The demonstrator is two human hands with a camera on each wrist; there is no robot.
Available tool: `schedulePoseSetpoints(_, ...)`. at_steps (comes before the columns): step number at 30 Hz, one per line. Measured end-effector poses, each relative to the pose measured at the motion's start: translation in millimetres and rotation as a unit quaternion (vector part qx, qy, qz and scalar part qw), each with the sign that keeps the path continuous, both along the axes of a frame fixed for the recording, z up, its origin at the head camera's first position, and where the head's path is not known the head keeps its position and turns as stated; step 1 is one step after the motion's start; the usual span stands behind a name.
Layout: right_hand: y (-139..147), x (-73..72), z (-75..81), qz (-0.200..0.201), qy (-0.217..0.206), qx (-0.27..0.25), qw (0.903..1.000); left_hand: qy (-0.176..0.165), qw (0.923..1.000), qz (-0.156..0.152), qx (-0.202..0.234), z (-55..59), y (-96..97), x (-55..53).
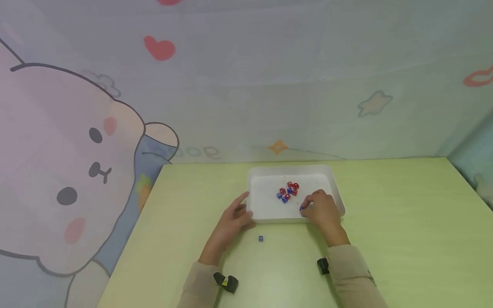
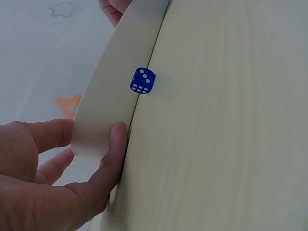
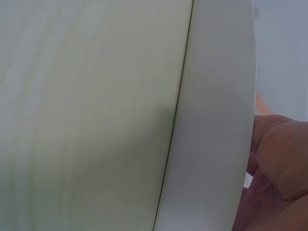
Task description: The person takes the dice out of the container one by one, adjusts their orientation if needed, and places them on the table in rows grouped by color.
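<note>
A white tray point(image 1: 265, 216) lies on the table with several red and blue dice point(image 1: 289, 191) grouped near its middle. My left hand point(image 1: 230, 221) holds the tray's near left corner; in the left wrist view its thumb point(image 2: 113, 149) lies along the front wall and its fingers touch the side. Inside the tray, toward the near right, my right hand point(image 1: 322, 210) pinches a blue die point(image 1: 301, 208) between thumb and fingertips. The right wrist view hides that die behind the tray wall point(image 3: 211, 120). One blue die point(image 2: 143, 81) sits on the table in front of the tray.
The pale green table point(image 1: 404, 222) extends on both sides of the tray. Behind it hangs a printed cloth point(image 1: 262, 98) with a cartoon animal at the left. A black wrist camera point(image 1: 227, 282) is on the left sleeve, another point(image 1: 323, 266) on the right.
</note>
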State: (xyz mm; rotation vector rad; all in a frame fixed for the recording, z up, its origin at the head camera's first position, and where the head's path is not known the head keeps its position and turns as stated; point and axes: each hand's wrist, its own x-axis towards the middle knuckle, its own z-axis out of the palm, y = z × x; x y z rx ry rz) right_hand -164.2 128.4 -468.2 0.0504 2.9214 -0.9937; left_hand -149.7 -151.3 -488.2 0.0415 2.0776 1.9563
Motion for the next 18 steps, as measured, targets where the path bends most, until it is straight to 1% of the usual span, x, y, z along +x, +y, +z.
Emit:
schedulePoseSetpoints(6,-6,-3.2,-2.3,0.006,-0.006,-0.002,1.0,-0.004,0.9999,0.007,-0.011,-1.4,-6.7,-1.6)
schedulePoseSetpoints(9,-10,-0.6,0.2,0.001,-0.017,-0.014,0.9998,-0.007,0.9999,0.01,-0.006,-3.0,-10.1,0.1)
schedulePoseSetpoints(12,-11,5.5,6.3,0.003,-0.013,-0.029,0.9995,-0.005,1.0,0.003,0.001,-4.2,-9.5,0.3)
schedulePoseSetpoints(15,-12,13.0,14.7,0.025,0.004,-0.04,0.9989,0.0,1.0,-0.007,0.004,-3.6,-6.7,-1.0)
schedulePoseSetpoints(18,-16,20.5,22.0,0.057,0.021,-0.055,0.9967,0.003,0.9999,-0.007,0.006,-1.1,-6.1,-0.7)
